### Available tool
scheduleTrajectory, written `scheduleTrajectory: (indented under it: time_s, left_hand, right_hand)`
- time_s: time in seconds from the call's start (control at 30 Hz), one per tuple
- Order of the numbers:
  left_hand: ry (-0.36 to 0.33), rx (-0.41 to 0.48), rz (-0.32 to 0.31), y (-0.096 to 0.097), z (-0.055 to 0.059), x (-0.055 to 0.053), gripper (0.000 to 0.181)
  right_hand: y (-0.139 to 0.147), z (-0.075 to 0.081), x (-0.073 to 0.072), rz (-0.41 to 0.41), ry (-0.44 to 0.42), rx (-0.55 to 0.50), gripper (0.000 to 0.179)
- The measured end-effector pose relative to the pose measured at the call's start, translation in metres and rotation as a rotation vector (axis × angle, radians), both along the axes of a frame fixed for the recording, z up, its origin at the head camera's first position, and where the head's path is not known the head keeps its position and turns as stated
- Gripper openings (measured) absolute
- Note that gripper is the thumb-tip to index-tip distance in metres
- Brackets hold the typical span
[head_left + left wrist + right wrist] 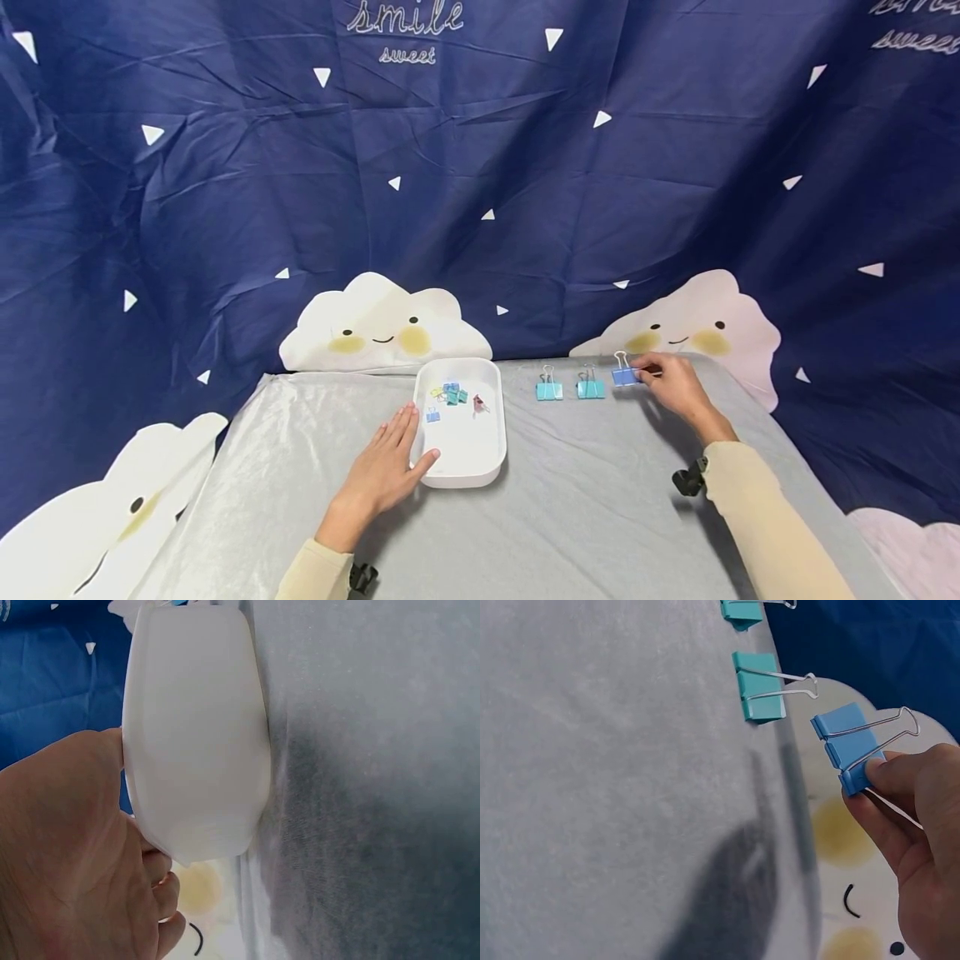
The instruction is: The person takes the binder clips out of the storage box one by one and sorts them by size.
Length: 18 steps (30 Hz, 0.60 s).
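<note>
My right hand (678,385) pinches a blue binder clip (847,742) by one end between thumb and fingers, its wire handles sticking out away from the table. To its left, two teal binder clips, one nearer (590,389) and one farther (549,391), stand in a row on the grey cloth. My left hand (385,458) rests on the left rim of a white plastic box (461,481), fingers extended and thumb reaching over the box. Inside the box lie smaller clips: a blue one (433,415), a dark red one (479,405) and a cluster of teal, yellow and blue ones (453,394).
A grey cloth (570,517) covers the table. Behind its back edge hangs a dark blue curtain (465,167) printed with white triangles and smiling clouds. The row of large clips stands near that back edge, right of the box.
</note>
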<state>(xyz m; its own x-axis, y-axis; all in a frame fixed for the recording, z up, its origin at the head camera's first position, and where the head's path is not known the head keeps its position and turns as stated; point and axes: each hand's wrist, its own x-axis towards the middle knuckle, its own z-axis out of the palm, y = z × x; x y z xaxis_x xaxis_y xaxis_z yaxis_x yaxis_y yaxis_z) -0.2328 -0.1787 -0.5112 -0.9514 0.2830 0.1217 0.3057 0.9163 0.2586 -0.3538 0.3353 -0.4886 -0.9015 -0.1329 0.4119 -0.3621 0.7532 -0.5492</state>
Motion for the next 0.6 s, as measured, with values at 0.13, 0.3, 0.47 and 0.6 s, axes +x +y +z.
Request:
scheduleTrajectory:
  time_s: [0.13, 0.3, 0.47, 0.6]
  left_hand:
    - [-0.003, 0.006, 0.003, 0.001, 0.001, -0.001, 0.088]
    - [-0.004, 0.005, 0.005, 0.000, 0.000, -0.001, 0.088]
    - [-0.007, -0.010, 0.003, 0.000, -0.001, -0.001, 0.089]
    - [-0.008, -0.006, 0.004, -0.001, 0.000, -0.001, 0.089]
  right_hand:
    - [0.002, -0.007, -0.004, -0.031, -0.022, -0.004, 0.016]
    - [0.003, -0.018, -0.009, -0.053, -0.018, -0.015, 0.015]
    - [0.003, -0.029, -0.014, -0.075, -0.034, -0.017, 0.015]
    - [0.002, -0.035, -0.017, -0.090, -0.067, -0.017, 0.017]
